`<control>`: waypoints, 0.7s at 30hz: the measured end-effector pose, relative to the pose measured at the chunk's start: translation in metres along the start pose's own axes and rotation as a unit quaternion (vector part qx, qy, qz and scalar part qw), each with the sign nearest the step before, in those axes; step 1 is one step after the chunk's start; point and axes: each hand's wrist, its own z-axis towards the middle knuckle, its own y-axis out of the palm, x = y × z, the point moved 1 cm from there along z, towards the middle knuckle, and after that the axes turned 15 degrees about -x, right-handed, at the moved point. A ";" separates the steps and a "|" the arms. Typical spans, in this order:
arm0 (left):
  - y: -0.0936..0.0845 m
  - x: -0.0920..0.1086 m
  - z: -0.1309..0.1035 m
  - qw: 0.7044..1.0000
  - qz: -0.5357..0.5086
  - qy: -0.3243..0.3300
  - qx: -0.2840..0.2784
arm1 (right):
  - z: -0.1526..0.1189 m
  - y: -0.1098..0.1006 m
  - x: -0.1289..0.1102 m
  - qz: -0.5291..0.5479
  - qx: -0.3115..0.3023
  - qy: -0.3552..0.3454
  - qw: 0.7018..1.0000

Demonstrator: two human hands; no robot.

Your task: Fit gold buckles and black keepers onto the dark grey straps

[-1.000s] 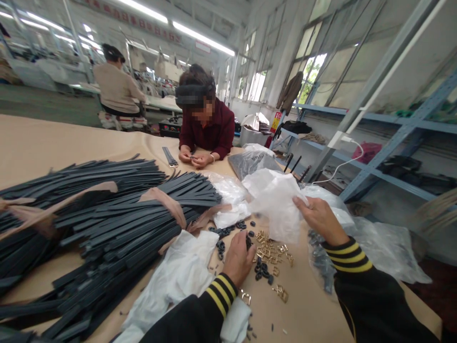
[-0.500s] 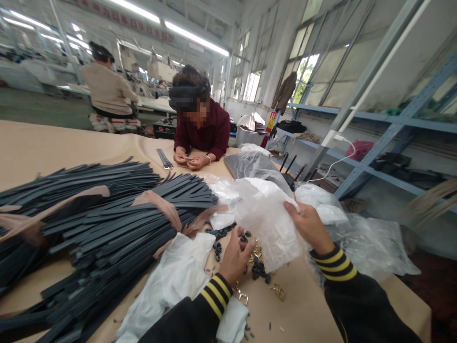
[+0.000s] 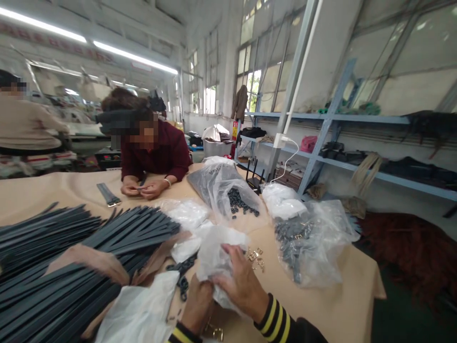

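Between my hands is a crumpled, translucent white plastic bag (image 3: 216, 250). My left hand (image 3: 198, 297) is closed at the bag's lower left edge, its fingertips partly hidden. My right hand (image 3: 244, 281) grips the bag from the right, thumb and fingers curved over the film. Gold metal buckles (image 3: 254, 257) lie on the tan table just beyond my right hand, and another gold buckle (image 3: 216, 332) lies below my hands. Small dark loops (image 3: 183, 286) are scattered left of my left hand.
Bundles of dark straps (image 3: 107, 247) fill the left. A white cloth-like sheet (image 3: 139, 305) lies near me. Clear bags hold dark loops (image 3: 241, 202) and dark pieces (image 3: 307, 243). Across the table, a co-worker (image 3: 153, 147) leans in, hands near a strap (image 3: 106, 194). A router (image 3: 254, 178) stands behind.
The view has swung right. My right hand has brought the bag left and down to my left hand, which has moved from the loose loops to the bag.
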 end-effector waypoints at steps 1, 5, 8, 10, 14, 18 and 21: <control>-0.001 0.000 0.000 0.999 0.028 -0.004 -0.018 | -0.002 -0.003 0.002 -0.012 -0.014 -0.012 1.000; 0.002 0.014 -0.004 0.990 0.070 -0.056 -0.112 | -0.010 -0.016 0.005 -0.049 -0.151 -0.070 0.985; 0.012 0.041 -0.005 0.980 0.045 -0.048 -0.186 | -0.010 -0.041 0.011 -0.055 -0.169 -0.071 0.982; 0.018 0.061 0.002 0.982 0.054 -0.052 -0.176 | -0.007 -0.075 0.025 -0.067 -0.106 -0.031 0.992; 0.033 0.085 0.036 0.967 0.212 -0.002 -0.138 | -0.006 -0.175 0.076 -0.023 0.116 0.039 0.992; 0.078 0.076 0.089 0.878 0.420 0.135 -0.187 | -0.023 -0.233 0.126 0.190 0.275 0.043 0.942; 0.123 0.053 0.129 0.802 0.523 0.202 -0.206 | -0.042 -0.224 0.151 0.255 0.276 0.048 0.926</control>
